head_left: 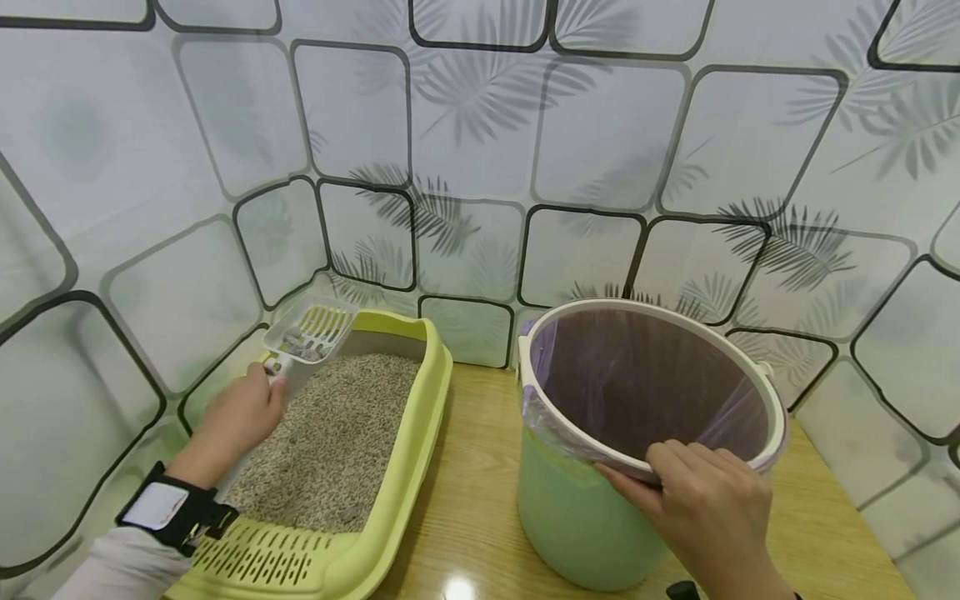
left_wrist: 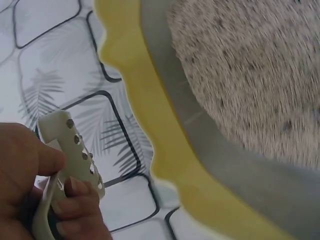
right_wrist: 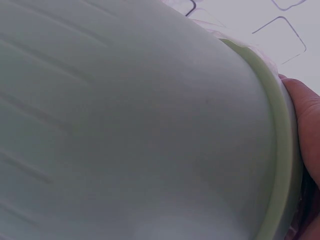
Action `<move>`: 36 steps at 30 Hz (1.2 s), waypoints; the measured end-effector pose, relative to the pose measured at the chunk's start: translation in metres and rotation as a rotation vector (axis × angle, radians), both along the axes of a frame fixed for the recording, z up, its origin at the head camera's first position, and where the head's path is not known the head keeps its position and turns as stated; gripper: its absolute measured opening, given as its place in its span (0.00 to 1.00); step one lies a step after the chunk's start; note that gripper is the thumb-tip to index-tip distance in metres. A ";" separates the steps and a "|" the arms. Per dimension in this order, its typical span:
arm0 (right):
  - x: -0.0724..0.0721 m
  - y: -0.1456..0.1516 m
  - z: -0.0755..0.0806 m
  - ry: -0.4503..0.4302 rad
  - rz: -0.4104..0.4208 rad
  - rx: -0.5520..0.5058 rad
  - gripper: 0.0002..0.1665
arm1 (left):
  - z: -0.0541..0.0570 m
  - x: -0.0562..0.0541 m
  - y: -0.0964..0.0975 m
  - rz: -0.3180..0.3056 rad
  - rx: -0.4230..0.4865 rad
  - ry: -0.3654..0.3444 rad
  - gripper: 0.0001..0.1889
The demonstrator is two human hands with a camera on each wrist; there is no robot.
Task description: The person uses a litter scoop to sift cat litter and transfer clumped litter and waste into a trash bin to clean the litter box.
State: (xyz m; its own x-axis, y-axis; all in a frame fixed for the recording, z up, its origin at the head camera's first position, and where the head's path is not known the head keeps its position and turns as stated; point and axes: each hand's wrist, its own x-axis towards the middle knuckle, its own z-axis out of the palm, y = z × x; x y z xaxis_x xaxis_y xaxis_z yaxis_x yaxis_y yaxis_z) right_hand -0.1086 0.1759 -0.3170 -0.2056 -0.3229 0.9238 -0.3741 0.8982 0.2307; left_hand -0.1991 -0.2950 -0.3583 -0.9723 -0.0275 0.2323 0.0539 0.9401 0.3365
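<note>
My left hand [head_left: 238, 414] grips the handle of a white slotted litter scoop [head_left: 315, 327], raised over the back left of a yellow litter box [head_left: 438, 367]. Grey clumps [head_left: 303, 343] lie in the scoop. Below it, grey-brown litter [head_left: 352, 425] fills the box. In the left wrist view, the scoop [left_wrist: 70, 140] shows edge-on beyond the curled fingers. My right hand [head_left: 701, 500] holds the near rim of a green trash bin [head_left: 577, 508], fingers over the white ring and thumb outside. A thin purple bag [head_left: 551, 425] lines the bin.
Litter box and bin stand side by side on a wood-grain surface [head_left: 480, 433], with a strip of it between them. Behind and to the left rises a white wall [head_left: 472, 108] patterned with rounded squares and leaves. The box has a slotted front step [head_left: 270, 554].
</note>
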 end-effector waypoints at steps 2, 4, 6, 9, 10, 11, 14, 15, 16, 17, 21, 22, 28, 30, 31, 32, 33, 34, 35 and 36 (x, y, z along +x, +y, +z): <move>0.000 0.000 0.000 0.001 0.000 0.000 0.39 | 0.000 0.003 0.001 0.015 -0.068 0.054 0.16; 0.000 0.000 0.000 0.002 0.000 0.000 0.39 | 0.000 0.005 0.002 0.020 -0.117 0.102 0.16; 0.000 0.000 -0.001 0.002 0.001 -0.001 0.39 | -0.001 0.006 0.003 0.021 -0.144 0.141 0.15; 0.001 -0.001 -0.001 0.006 0.002 -0.004 0.39 | -0.001 0.008 0.003 0.026 -0.157 0.171 0.15; 0.002 -0.001 -0.002 0.006 0.002 -0.005 0.39 | -0.001 0.008 0.002 0.028 -0.156 0.168 0.15; 0.002 -0.001 -0.002 0.007 0.004 -0.006 0.39 | -0.001 0.008 0.002 0.027 -0.149 0.159 0.15; 0.003 -0.001 -0.003 0.007 0.006 -0.006 0.39 | 0.003 0.008 0.000 0.012 -0.084 0.084 0.17; 0.003 -0.001 -0.003 0.008 0.007 -0.007 0.39 | 0.006 0.008 0.000 -0.001 -0.053 0.058 0.17; 0.003 -0.001 -0.003 0.007 0.009 -0.008 0.39 | 0.010 0.007 0.000 -0.015 -0.022 0.038 0.18; 0.004 -0.001 -0.004 0.008 0.010 -0.010 0.39 | 0.016 0.006 0.002 -0.032 0.010 0.025 0.18; 0.004 -0.002 -0.005 0.003 0.006 -0.013 0.39 | 0.051 0.005 0.017 -0.121 0.077 0.017 0.18; 0.004 -0.001 -0.005 0.000 0.003 -0.013 0.39 | 0.064 0.005 0.024 -0.151 0.081 0.013 0.18; 0.006 0.001 -0.004 0.008 0.000 -0.018 0.39 | 0.130 0.000 0.086 -0.344 0.048 -0.037 0.17; 0.006 0.001 -0.004 0.015 -0.001 -0.018 0.39 | 0.143 -0.001 0.111 -0.399 0.039 -0.058 0.14; 0.006 0.001 -0.004 0.015 -0.002 -0.017 0.39 | 0.148 -0.001 0.124 -0.426 0.030 -0.063 0.14; 0.007 0.000 -0.003 0.015 -0.002 -0.017 0.39 | 0.152 -0.001 0.136 -0.454 0.016 -0.062 0.13; 0.008 0.000 -0.003 0.014 -0.002 -0.016 0.39 | 0.156 -0.001 0.149 -0.476 0.005 -0.059 0.13; 0.009 -0.001 -0.003 0.014 0.000 -0.016 0.39 | 0.159 0.000 0.161 -0.495 -0.010 -0.059 0.12; 0.009 -0.001 -0.002 0.010 0.001 -0.014 0.39 | 0.162 0.002 0.173 -0.514 -0.035 -0.051 0.13; 0.010 -0.001 -0.002 0.006 0.002 -0.013 0.39 | 0.164 0.003 0.184 -0.526 -0.082 -0.026 0.12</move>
